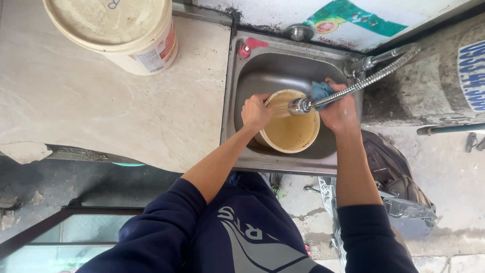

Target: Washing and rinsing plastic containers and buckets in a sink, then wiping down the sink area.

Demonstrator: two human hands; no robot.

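Rough kitchen washing corner, steel sink (230, 101), hose tap (353, 86), marble counter (101, 111)

White bucket (118, 33) on marble counter (76, 106)

A sink (283, 68) is set into the right end of the tabletop (101, 106). In it stands a bowl (290, 131), with the left hand (256, 112) on its left rim and the right hand (339, 111) at its right rim, seemingly holding a cloth (320, 91). A hose nozzle (301, 105) reaches from the right over the bowl. A bucket (121, 30) stands on the tabletop, back left of the sink. A bag (394, 177) lies on the floor right of the sink
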